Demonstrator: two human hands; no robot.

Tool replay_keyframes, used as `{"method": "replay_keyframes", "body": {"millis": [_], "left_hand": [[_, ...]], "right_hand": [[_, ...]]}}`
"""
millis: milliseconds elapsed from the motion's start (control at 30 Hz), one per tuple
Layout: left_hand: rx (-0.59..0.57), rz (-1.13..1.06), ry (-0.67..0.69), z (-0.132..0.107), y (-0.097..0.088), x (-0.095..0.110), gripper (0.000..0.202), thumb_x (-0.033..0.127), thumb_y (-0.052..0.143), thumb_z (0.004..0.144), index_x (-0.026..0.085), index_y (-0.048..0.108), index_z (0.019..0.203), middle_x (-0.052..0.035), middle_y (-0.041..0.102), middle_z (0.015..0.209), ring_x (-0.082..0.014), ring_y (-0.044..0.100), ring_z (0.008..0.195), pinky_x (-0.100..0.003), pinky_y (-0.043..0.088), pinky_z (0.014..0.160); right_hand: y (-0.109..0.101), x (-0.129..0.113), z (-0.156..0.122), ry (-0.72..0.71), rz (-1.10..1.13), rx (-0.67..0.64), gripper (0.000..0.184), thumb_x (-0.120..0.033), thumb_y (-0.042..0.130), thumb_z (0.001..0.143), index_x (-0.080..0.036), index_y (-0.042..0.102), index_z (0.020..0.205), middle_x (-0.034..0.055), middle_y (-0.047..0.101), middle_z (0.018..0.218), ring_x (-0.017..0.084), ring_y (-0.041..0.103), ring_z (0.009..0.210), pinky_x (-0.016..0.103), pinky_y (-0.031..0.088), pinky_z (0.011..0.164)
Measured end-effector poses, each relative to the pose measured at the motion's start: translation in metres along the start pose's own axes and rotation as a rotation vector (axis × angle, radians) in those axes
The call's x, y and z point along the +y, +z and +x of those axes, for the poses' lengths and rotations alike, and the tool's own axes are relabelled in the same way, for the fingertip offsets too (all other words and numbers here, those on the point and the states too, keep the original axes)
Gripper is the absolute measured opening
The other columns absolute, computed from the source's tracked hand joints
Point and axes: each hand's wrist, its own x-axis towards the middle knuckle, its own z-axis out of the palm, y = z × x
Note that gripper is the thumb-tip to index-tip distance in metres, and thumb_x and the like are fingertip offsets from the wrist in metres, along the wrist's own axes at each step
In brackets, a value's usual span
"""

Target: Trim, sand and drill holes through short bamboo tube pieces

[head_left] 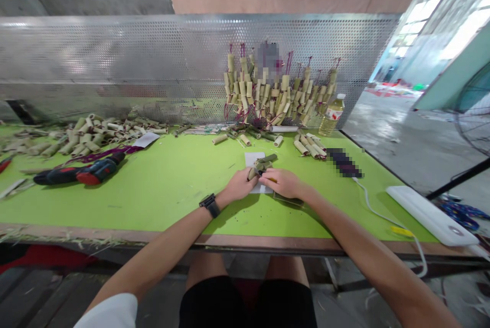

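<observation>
My left hand (240, 185) and my right hand (282, 182) meet at the middle of the green table (168, 185). Both are closed around a small bundle of short bamboo tubes (262, 164) that pokes out above the fingers. The bundle rests over a white sheet of paper (254, 158). A black watch (210, 205) sits on my left wrist.
A hanging cluster of bamboo tubes (275, 93) leans on the perforated metal panel (115, 62) at the back. Loose tubes (95, 131) lie at the left, more tubes (308, 145) at the right. A red-black drill (82, 172), an oil bottle (331, 115), a white power bank (431, 214) with its cable.
</observation>
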Motion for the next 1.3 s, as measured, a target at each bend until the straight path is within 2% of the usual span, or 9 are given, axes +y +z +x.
{"method": "replay_keyframes", "body": {"millis": [233, 433, 1300], "left_hand": [[-0.014, -0.007, 0.005, 0.0001, 0.0002, -0.0008, 0.023, 0.038, 0.050, 0.102, 0.022, 0.053, 0.086, -0.0034, 0.069, 0.089, -0.0198, 0.060, 0.079, -0.031, 0.043, 0.072], [-0.018, 0.004, -0.003, 0.0003, 0.0001, -0.0009, 0.024, 0.038, 0.050, 0.102, 0.022, 0.051, 0.084, -0.0025, 0.066, 0.085, -0.0196, 0.057, 0.077, -0.031, 0.041, 0.071], [-0.018, 0.007, 0.005, -0.0017, -0.0027, 0.0046, 0.022, 0.035, 0.051, 0.101, 0.023, 0.052, 0.083, -0.0016, 0.066, 0.083, -0.0190, 0.059, 0.077, -0.031, 0.044, 0.072]], "right_hand": [[-0.0024, -0.0019, -0.0008, 0.014, 0.009, -0.012, 0.038, -0.039, 0.049, 0.113, -0.020, 0.070, 0.090, 0.0064, 0.068, 0.093, 0.019, 0.058, 0.083, 0.031, 0.036, 0.071], [-0.0026, -0.0025, -0.0001, 0.029, 0.018, -0.028, 0.037, -0.038, 0.049, 0.113, -0.019, 0.070, 0.089, 0.0063, 0.067, 0.093, 0.019, 0.058, 0.082, 0.031, 0.036, 0.072], [-0.0043, -0.0043, -0.0013, 0.019, 0.055, -0.028, 0.039, -0.041, 0.049, 0.113, -0.019, 0.070, 0.088, 0.0057, 0.066, 0.090, 0.018, 0.056, 0.077, 0.031, 0.035, 0.070]]}}
